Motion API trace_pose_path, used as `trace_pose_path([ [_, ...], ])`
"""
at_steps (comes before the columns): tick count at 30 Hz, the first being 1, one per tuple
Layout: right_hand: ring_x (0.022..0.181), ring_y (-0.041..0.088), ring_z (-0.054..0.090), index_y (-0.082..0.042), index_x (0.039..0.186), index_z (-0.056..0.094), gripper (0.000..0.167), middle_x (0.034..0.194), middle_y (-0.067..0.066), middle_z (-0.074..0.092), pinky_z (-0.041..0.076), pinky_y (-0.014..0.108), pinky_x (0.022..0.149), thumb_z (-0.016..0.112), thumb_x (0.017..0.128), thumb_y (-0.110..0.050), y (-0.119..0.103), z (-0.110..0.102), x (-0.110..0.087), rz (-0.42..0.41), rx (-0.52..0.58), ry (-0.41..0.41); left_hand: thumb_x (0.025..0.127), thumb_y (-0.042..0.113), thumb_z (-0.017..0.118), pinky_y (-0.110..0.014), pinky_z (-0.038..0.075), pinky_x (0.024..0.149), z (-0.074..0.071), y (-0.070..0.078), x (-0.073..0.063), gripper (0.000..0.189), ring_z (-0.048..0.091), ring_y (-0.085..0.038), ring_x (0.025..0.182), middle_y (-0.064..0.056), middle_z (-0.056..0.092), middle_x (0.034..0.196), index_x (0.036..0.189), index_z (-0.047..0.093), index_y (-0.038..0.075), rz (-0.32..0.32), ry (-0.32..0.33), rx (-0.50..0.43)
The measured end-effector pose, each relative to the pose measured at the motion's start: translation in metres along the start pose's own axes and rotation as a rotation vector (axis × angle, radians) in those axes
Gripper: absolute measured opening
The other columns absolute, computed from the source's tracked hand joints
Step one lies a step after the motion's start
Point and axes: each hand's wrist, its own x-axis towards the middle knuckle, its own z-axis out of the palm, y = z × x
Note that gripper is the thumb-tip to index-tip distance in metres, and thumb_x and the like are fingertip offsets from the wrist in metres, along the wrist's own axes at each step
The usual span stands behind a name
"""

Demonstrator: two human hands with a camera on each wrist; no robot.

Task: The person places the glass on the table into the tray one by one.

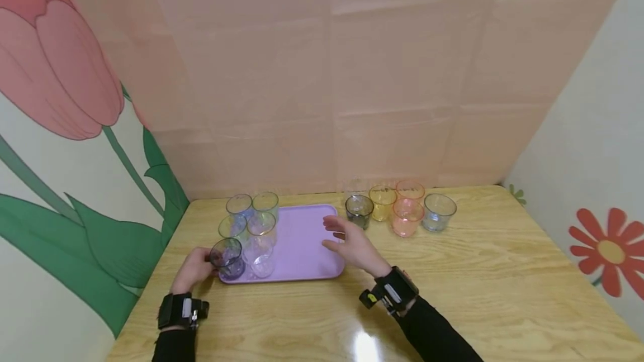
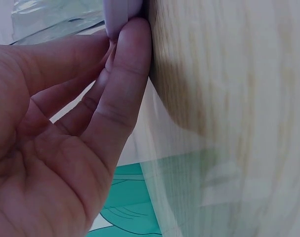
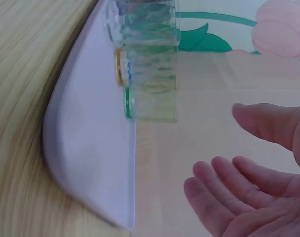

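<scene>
At the near left corner of the purple tray (image 1: pixel 309 242), my left hand (image 1: pixel 193 268) pinches the rim. In the left wrist view, the thumb and fingers of that hand (image 2: pixel 90 103) meet at the tray's edge (image 2: pixel 116 17), low against the wood. Several clear tinted glasses stand in two columns on the tray's left side, including a dark purple glass (image 1: pixel 227 261) beside the left hand and a clear glass (image 1: pixel 259 256). Over the tray's right part hovers my right hand (image 1: pixel 354 243), fingers spread and holding nothing. The right wrist view shows this hand (image 3: pixel 253 192) apart from the glasses.
Right of the tray stand several more glasses: a dark grey one (image 1: pixel 359 211), a yellow one (image 1: pixel 383 203), pink ones (image 1: pixel 406 218) and a bluish one (image 1: pixel 439 214). The wooden table (image 1: pixel 478 284) meets a peach-covered wall (image 1: pixel 327 82) behind.
</scene>
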Motion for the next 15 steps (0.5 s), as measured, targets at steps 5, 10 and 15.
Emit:
trace_pose_path([
  [5,0.121,0.038,0.061,0.005,0.135,0.057,0.048,0.129,0.023,0.064,0.048,0.05,0.103,0.072,0.09,-0.001,0.006,-0.024,-0.004,0.021,-0.007,0.067,0.078,-0.022,0.047,-0.036,0.057,0.069,0.001,0.0,0.002,0.027,0.064,-0.024,0.081,-0.011,0.068,0.086,0.093,0.067,-0.012,-0.017,-0.01,-0.009],
  [10,0.123,0.042,0.058,0.006,0.137,0.056,0.047,0.132,0.026,0.061,0.047,0.052,0.103,0.07,0.093,-0.004,0.013,-0.053,-0.002,0.056,0.003,0.149,0.079,-0.021,0.047,-0.036,0.057,0.068,0.0,0.001,0.005,0.027,0.064,-0.023,0.081,-0.011,0.067,0.087,0.094,0.068,-0.011,-0.02,-0.009,0.005],
  [15,0.126,0.042,0.056,0.006,0.136,0.056,0.046,0.134,0.029,0.059,0.046,0.052,0.105,0.07,0.094,-0.003,0.026,-0.085,-0.002,0.048,-0.023,0.257,0.08,-0.02,0.049,-0.036,0.056,0.068,0.0,-0.001,0.003,0.025,0.063,-0.022,0.08,-0.01,0.067,0.086,0.092,0.068,-0.01,-0.017,-0.007,0.018],
])
